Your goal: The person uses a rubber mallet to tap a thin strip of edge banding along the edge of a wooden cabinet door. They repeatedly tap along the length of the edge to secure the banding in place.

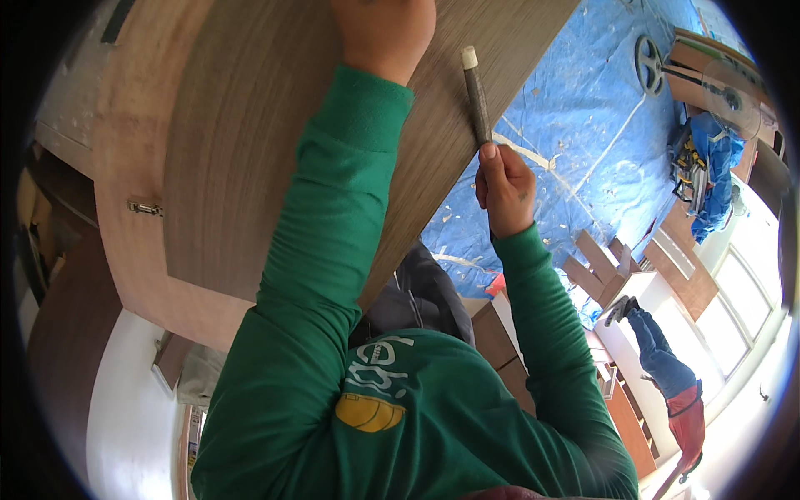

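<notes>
My right hand [510, 185] is closed around the lower end of a slim, dark, stick-like tool with a pale tip [477, 100]. Its thumb lies along the shaft, and the tool points up over the edge of a grey-brown wood-grain panel [237, 158]. I cannot make out what kind of tool it is. At the top edge of the view, my left hand [387, 33] is over the same panel. Only its wrist and back show, so the fingers are hidden.
A lighter plywood board [137, 258] with a metal hinge [146, 207] lies along the panel's left side. Blue sheeting [575, 125] covers the floor at right. Wooden boxes [602, 262] and a bending person in a red top [685, 421] are farther right.
</notes>
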`<state>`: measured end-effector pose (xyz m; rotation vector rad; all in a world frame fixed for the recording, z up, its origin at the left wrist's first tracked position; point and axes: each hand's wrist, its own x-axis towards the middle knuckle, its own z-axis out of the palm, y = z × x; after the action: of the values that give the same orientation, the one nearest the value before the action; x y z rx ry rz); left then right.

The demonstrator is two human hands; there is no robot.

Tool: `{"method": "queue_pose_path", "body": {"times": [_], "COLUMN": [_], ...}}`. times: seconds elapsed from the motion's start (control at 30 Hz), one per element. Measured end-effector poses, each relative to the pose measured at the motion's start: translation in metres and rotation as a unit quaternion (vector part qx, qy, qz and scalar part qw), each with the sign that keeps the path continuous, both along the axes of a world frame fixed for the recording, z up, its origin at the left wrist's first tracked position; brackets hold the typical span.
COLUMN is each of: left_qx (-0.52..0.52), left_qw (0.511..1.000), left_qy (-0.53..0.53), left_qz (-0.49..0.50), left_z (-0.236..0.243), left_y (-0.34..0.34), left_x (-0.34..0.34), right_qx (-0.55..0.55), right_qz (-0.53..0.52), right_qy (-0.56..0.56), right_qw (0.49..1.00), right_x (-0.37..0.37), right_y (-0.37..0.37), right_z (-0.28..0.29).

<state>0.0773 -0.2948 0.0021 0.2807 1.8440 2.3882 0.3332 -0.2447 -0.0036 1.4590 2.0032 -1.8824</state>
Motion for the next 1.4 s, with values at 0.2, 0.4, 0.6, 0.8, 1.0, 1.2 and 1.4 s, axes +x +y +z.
{"method": "queue_pose_path", "body": {"times": [0.2,0.4,0.6,0.8,1.0,1.2,1.4], "left_qx": [-0.008,-0.017,-0.021,-0.008,-0.017,-0.023,-0.023], "left_qw": [1.000,1.000,1.000,1.000,0.999,1.000,1.000], "left_qy": [0.010,0.015,0.012,-0.002,0.045,-0.013,-0.001], "left_qz": [0.012,0.003,0.005,0.002,0.020,-0.007,-0.003], "left_z": [-0.002,0.002,0.001,0.000,0.004,0.006,0.009], "left_y": [-0.001,-0.001,-0.005,-0.001,-0.005,0.003,0.001], "left_x": [-0.001,0.002,0.000,0.003,0.006,0.004,0.006], "right_qx": [0.014,0.005,0.018,-0.018,0.023,0.031,0.069], "right_qz": [0.009,0.014,0.036,-0.046,-0.001,-0.011,0.011], "right_qy": [-0.058,-0.001,-0.069,-0.003,-0.015,0.006,-0.023], "right_qw": [0.998,1.000,0.997,0.999,1.000,0.999,0.997], "right_x": [0.061,0.006,0.058,-0.016,0.068,-0.004,0.047], "right_y": [-0.025,-0.009,-0.029,0.003,-0.044,0.002,-0.035], "right_z": [0.005,0.000,0.005,0.005,-0.001,-0.004,-0.004]}}
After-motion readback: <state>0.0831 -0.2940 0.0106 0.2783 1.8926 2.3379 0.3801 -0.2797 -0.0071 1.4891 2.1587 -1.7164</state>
